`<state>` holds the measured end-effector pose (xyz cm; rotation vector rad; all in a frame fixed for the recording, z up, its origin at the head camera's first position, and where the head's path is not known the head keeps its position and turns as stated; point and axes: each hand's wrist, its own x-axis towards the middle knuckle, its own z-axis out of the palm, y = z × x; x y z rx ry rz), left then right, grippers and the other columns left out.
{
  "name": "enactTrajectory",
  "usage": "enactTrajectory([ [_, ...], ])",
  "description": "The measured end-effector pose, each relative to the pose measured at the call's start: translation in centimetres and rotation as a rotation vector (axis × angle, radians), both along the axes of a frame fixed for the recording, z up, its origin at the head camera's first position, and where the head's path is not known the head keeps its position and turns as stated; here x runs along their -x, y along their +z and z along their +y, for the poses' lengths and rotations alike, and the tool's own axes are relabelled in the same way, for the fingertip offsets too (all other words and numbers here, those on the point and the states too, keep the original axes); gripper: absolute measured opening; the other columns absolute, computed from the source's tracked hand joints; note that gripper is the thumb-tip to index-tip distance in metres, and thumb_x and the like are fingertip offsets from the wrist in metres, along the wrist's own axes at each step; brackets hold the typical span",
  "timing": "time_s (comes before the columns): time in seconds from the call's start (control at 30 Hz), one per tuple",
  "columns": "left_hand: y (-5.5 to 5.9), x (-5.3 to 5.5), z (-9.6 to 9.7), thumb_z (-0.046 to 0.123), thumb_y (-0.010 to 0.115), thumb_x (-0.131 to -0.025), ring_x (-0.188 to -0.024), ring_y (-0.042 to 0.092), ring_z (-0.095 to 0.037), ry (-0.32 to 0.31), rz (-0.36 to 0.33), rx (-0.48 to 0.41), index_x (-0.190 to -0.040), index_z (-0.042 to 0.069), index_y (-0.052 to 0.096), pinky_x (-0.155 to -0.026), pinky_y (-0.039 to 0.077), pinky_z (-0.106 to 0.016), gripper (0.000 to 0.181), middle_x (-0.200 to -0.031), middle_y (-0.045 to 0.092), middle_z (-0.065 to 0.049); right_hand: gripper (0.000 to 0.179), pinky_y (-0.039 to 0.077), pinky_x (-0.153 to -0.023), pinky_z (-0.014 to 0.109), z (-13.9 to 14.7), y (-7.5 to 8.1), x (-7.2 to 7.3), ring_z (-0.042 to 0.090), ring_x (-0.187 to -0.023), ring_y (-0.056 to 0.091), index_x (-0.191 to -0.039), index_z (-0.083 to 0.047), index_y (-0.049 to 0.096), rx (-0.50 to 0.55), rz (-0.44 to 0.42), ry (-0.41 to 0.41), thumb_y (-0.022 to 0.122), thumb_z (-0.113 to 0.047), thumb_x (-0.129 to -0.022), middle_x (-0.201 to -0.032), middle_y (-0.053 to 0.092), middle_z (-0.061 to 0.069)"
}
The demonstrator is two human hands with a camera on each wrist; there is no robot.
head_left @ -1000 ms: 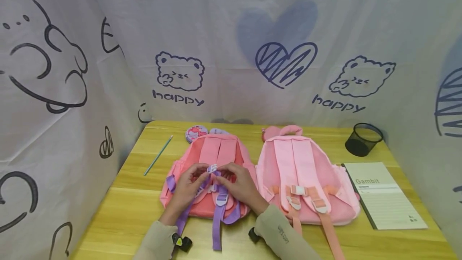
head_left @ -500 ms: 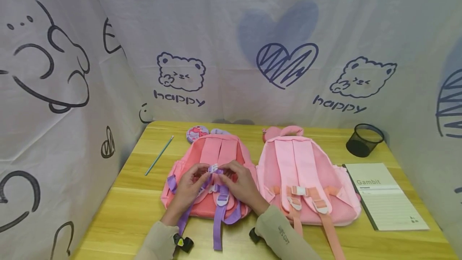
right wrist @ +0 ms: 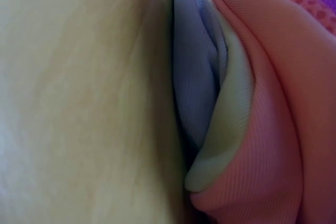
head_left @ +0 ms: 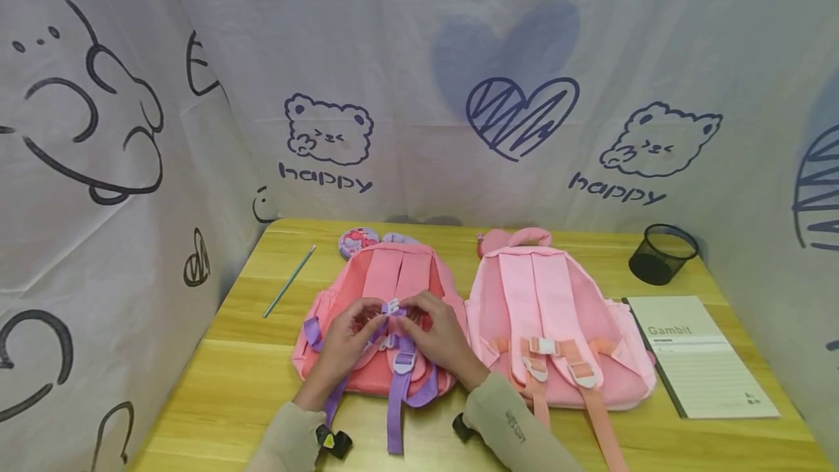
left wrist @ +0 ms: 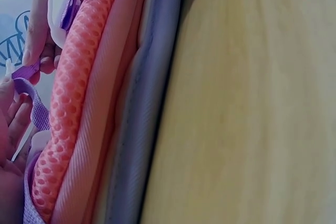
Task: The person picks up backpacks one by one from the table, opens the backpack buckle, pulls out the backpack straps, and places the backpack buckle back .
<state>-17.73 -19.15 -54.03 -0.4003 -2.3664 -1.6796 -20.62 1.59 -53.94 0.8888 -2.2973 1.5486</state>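
A coral-pink backpack [head_left: 376,275] lies with its shoulder straps facing up. Over its middle both hands meet at a small white buckle [head_left: 392,307] on purple webbing. My left hand [head_left: 341,337] pinches the buckle's left side between thumb and fingers. From the other side, my right hand [head_left: 439,333] pinches its right end. In the left wrist view, purple webbing [left wrist: 39,109] runs between the two hands beside the padded strap. The right wrist view shows the bag's coral side [right wrist: 268,150] and no hand. Purple strap ends [head_left: 395,414] hang toward the front edge.
A lighter pink backpack [head_left: 547,290] with orange straps lies close on the right, its chest buckle [head_left: 542,346] fastened. Farther right are a notebook [head_left: 704,363] and a black mesh pen cup [head_left: 662,257]. A green pencil [head_left: 288,281] lies on the left of the wooden table [head_left: 216,384].
The white buckle and the left fingers have shifted slightly to the right. The right hand stays nearly in place, and both backpacks lie as before.
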Motion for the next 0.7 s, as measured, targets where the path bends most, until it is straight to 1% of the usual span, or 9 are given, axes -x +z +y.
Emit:
enactTrajectory([
  [0.13,0.0,-0.1,0.2,0.012,0.069,-0.100,-0.082,0.063,-0.010,-0.012,0.038,0.010,-0.115,0.011,0.069,-0.068,0.054,-0.024,0.015,-0.094,0.071,-0.005,0.017,0.057,-0.073,0.028,-0.1,0.1,0.0,0.009,-0.083,0.063,-0.110,-0.009,0.073,0.012,-0.010,0.011,0.077,-0.016,-0.094,-0.097,0.070,0.002],
  [0.2,0.1,-0.1,0.2,0.009,0.068,-0.100,-0.082,0.063,-0.009,-0.010,0.039,0.014,-0.116,0.010,0.069,-0.068,0.054,-0.023,0.016,-0.094,0.071,-0.007,0.018,0.057,-0.073,0.028,-0.2,0.1,0.0,0.009,-0.082,0.063,-0.110,-0.009,0.073,0.024,-0.024,0.022,0.077,-0.016,-0.094,-0.096,0.069,0.002],
  [0.33,0.1,-0.2,0.3,0.005,0.067,-0.099,-0.084,0.061,-0.006,0.025,0.016,0.020,-0.117,0.006,0.068,-0.070,0.053,-0.022,0.018,-0.096,0.071,-0.011,0.024,0.059,-0.073,0.027,-0.2,0.0,-0.1,0.009,-0.082,0.066,-0.115,-0.008,0.072,0.044,-0.054,0.038,0.079,-0.017,-0.093,-0.096,0.070,0.003],
  [0.43,0.3,-0.3,0.4,0.004,0.066,-0.100,-0.086,0.060,-0.005,0.058,-0.016,0.025,-0.117,0.004,0.068,-0.073,0.052,-0.021,0.018,-0.097,0.070,-0.013,0.026,0.059,-0.073,0.026,-0.2,0.1,-0.1,0.008,-0.081,0.067,-0.116,-0.009,0.072,0.042,-0.067,0.030,0.079,-0.018,-0.093,-0.097,0.071,0.003],
  [0.5,0.9,-0.5,0.5,0.005,0.065,-0.100,-0.086,0.060,-0.004,0.065,-0.038,0.022,-0.118,0.003,0.068,-0.075,0.052,-0.021,0.018,-0.098,0.070,-0.014,0.024,0.059,-0.073,0.026,-0.2,0.1,-0.1,0.008,-0.080,0.067,-0.114,-0.010,0.073,0.029,-0.073,0.017,0.079,-0.018,-0.093,-0.098,0.072,0.003],
  [0.6,2.2,-1.1,0.8,0.006,0.065,-0.101,-0.087,0.059,-0.004,0.060,-0.057,0.013,-0.118,0.002,0.068,-0.077,0.051,-0.021,0.018,-0.098,0.070,-0.014,0.020,0.058,-0.073,0.026,-0.1,0.1,-0.1,0.007,-0.081,0.067,-0.111,-0.010,0.074,0.007,-0.087,0.003,0.079,-0.019,-0.094,-0.099,0.073,0.003],
  [0.7,3.4,-1.7,0.9,0.005,0.065,-0.101,-0.088,0.059,-0.003,0.048,-0.049,-0.003,-0.117,0.001,0.068,-0.077,0.051,-0.021,0.018,-0.098,0.069,-0.013,0.019,0.058,-0.073,0.027,-0.1,0.1,-0.1,0.008,-0.081,0.066,-0.111,-0.009,0.074,-0.002,-0.089,-0.001,0.078,-0.018,-0.094,-0.099,0.073,0.003],
])
